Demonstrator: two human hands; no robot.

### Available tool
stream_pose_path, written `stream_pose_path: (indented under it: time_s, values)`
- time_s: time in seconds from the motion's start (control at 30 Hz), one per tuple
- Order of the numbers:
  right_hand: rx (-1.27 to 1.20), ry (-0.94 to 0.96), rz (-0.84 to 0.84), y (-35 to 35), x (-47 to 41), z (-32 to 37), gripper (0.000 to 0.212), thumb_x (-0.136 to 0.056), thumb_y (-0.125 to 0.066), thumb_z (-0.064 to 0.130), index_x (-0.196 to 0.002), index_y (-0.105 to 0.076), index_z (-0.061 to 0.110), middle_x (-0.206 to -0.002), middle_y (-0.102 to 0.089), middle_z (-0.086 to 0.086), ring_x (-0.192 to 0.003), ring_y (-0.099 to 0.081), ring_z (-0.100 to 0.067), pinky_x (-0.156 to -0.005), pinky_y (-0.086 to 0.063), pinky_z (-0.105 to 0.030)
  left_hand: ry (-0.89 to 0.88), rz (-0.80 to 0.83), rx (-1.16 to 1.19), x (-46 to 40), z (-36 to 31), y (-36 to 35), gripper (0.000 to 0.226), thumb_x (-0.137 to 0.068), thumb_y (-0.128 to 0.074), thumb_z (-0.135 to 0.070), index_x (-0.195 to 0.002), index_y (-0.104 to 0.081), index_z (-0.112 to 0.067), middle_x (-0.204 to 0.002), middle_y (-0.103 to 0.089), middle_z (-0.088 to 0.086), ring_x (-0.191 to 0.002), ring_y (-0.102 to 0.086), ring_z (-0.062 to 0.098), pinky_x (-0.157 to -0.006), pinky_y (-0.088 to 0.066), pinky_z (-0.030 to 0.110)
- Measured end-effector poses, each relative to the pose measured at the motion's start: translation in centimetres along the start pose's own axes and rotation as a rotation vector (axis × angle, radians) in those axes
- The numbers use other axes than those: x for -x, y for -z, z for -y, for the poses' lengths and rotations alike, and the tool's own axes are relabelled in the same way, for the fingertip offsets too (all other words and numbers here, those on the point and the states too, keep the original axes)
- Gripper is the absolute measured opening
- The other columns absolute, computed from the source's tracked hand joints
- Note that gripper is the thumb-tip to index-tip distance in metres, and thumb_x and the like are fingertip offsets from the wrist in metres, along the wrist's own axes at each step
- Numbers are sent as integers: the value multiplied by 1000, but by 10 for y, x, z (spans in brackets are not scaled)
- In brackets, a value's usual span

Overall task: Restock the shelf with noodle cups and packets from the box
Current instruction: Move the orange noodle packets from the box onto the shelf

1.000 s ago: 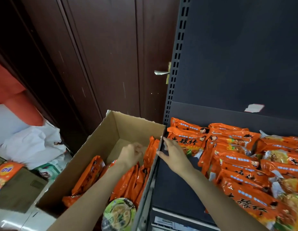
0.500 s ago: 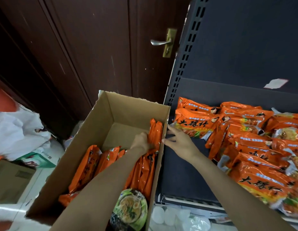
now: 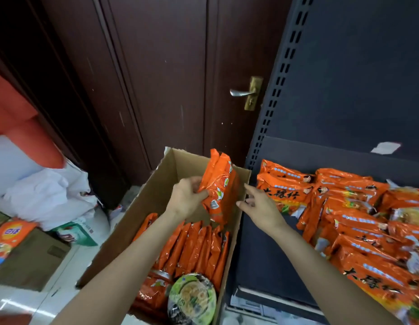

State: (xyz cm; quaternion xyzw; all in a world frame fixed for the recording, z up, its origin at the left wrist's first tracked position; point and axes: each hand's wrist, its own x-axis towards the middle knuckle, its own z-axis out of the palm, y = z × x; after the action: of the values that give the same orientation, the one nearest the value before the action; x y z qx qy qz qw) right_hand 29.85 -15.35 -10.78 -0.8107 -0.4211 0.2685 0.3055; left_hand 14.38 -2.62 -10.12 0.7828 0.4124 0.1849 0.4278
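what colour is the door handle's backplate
Brass-gold backplate, lever silver; seen in the head view.

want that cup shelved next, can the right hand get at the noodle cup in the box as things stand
Probably yes. The right hand is open and holds nothing, and the noodle cup lies on top at the near end of the box, uncovered. The left forearm crosses beside it, so the reach may be a bit cramped.

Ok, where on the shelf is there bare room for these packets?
The dark shelf is bare along its left side, between the cardboard box wall and the stacked packets. The right side is crowded. The left hand grips the lifted packets; the right hand hovers open.
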Motion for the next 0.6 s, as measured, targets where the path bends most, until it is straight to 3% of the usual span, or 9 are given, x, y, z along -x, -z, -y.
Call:
stream_pose_path:
  time_s: [0.07,0.13,0.2,0.27,0.37,0.47,0.53,0.6]
  values:
    - [-90,23,-43,12,5,17,54,-91,-59,28,-141,-39,21,-131,-52,-3,-106,-56,-16,-89,-47,-31,-66,-27,7,11,-15,19,33,-84,-67,-17,-117,-64,-17,-106,-70,-2,-93,-64,7,-88,-52,24]
    - [-246,43,-76,24,9,33,47,-92,-57,29,-137,-45,20,-126,-56,2,-92,-56,-8,-76,-47,-20,-150,-60,-10,19,-29,29,33,-84,-67,-14,-117,-64,-17,-104,-69,-7,-90,-62,1,-85,-48,12]
    - [-366,52,-116,36,18,50,39,-92,-56,32,-129,-52,18,-117,-59,5,-94,-56,-4,-69,-45,-9,-259,-93,-37,30,-48,32,36,-82,-66,-9,-116,-65,-18,-103,-70,-6,-85,-62,-2,-81,-47,7]
    - [-540,30,-122,47,26,62,28,-92,-56,36,-113,-60,17,-113,-64,2,-98,-60,-8,-72,-52,-16,-358,-88,-93,37,-65,28,40,-79,-65,-13,-118,-64,-22,-104,-71,-3,-86,-65,3,-83,-53,20]
    - [-689,-31,-180,62,39,69,31,-87,-61,40,-101,-64,13,-99,-70,-4,-90,-67,-13,-71,-58,-31,-441,-66,-238,46,-84,11,45,-78,-64,-27,-123,-59,-27,-106,-66,0,-93,-64,16,-83,-52,35]
    - [-674,-66,-293,77,48,60,27,-82,-69,35,-93,-64,11,-79,-69,-1,-70,-67,-10,-62,-59,-31,-530,6,-341,57,-100,-11,51,-83,-66,-32,-132,-52,-26,-114,-61,0,-101,-59,18,-87,-48,36]
    - [-627,-116,-355,87,53,49,19,-80,-71,27,-88,-64,11,-76,-68,-4,-69,-67,-14,-64,-59,-37,-563,101,-336,59,-104,-24,59,-82,-68,-35,-137,-47,-25,-121,-59,0,-101,-59,17,-89,-48,34]
    - [-594,-152,-388,96,58,36,14,-78,-69,22,-86,-63,11,-78,-69,-7,-71,-68,-19,-67,-59,-41,-590,242,-281,60,-104,-34,64,-82,-70,-35,-139,-44,-25,-127,-56,-4,-97,-57,7,-89,-47,22]
